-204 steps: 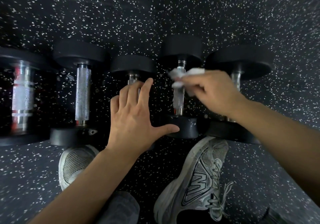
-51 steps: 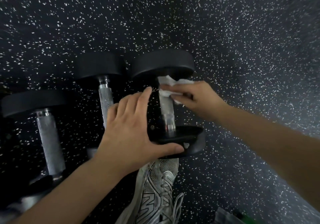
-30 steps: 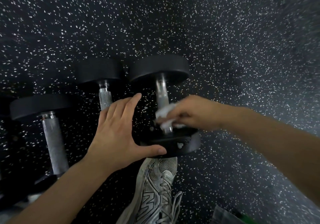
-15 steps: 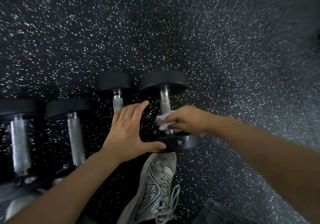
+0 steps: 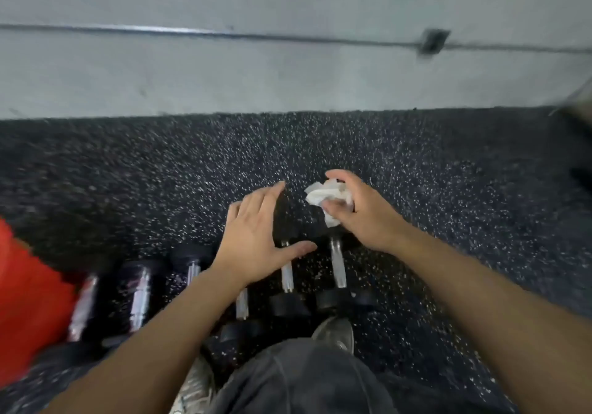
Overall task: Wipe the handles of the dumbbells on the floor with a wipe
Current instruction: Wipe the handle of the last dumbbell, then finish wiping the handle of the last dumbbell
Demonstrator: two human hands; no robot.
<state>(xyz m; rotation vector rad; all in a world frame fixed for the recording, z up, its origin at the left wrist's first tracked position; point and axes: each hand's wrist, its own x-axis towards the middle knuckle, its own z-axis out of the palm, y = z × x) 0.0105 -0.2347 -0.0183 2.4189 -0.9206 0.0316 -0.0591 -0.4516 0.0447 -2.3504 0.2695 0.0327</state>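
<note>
White wipe (image 5: 326, 196) sits crumpled in the right hand (image 5: 358, 215), lifted off the dumbbells (image 5: 338, 264) at centre frame, left hand (image 5: 256, 237) spread empty; wiping looks finished.

whole frame motion-blurred; far heads of the two rightmost dumbbells (image 5: 339, 264) hidden behind the left hand (image 5: 253, 240) and right hand (image 5: 362, 212), left-end dumbbells smeared, red object (image 5: 28, 301) cut by left edge and unidentifiable, wall fitting (image 5: 432, 42) too blurred to identify

Dumbbells (image 5: 338, 264) side by side on floor (image 5: 448, 189), wall (image 5: 288, 77) behind.
</note>
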